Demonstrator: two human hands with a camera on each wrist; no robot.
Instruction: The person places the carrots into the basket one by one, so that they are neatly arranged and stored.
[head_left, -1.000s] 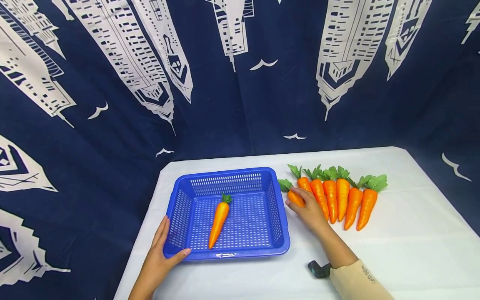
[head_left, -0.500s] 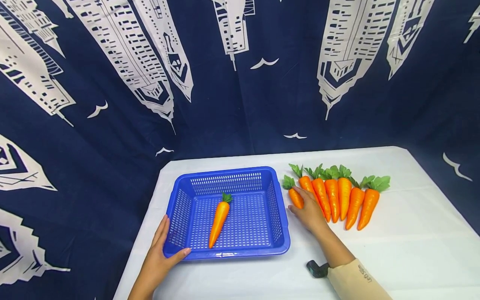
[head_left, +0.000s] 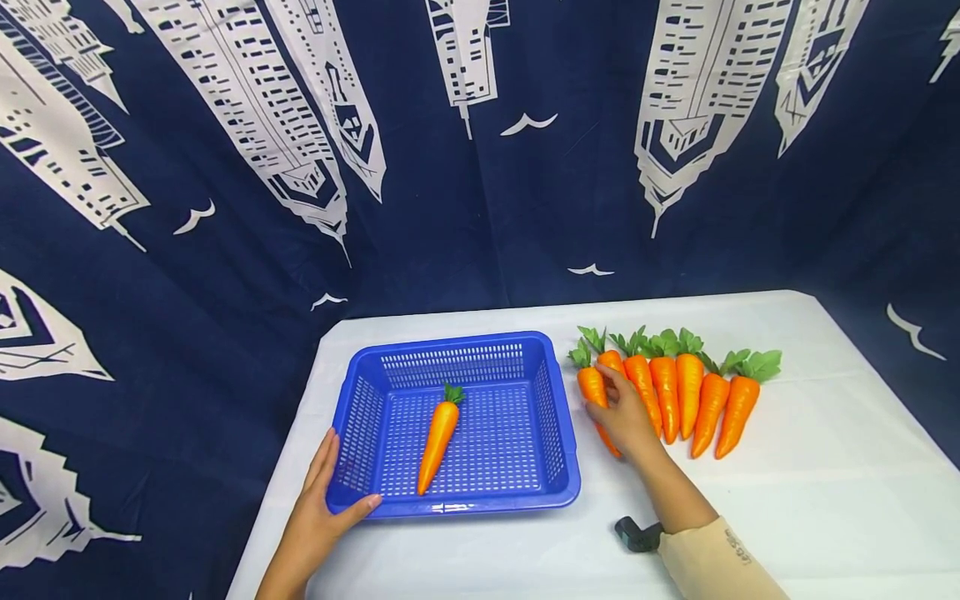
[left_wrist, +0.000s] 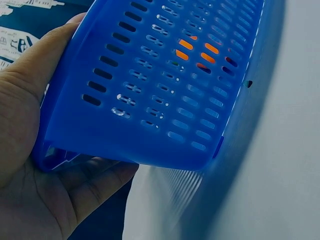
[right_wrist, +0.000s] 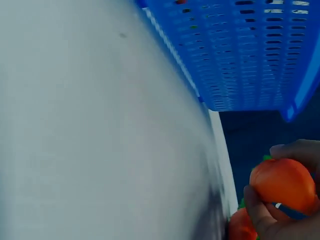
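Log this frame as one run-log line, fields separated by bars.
left hand: grips blue basket corner | right hand: grips leftmost carrot of table row | basket: one carrot inside | table: white

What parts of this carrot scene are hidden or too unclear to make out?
- Head view: the right hand covers the middle of the carrot it grips.
- Right wrist view: that carrot's leaves are hidden by the fingers.
- Left wrist view: the carrot in the basket shows only through the slots of the blue basket.
- Head view: the black object is too small to identify.

Orange toy carrot [head_left: 592,387], green-topped, just beside blue basket [head_left: 558,492]
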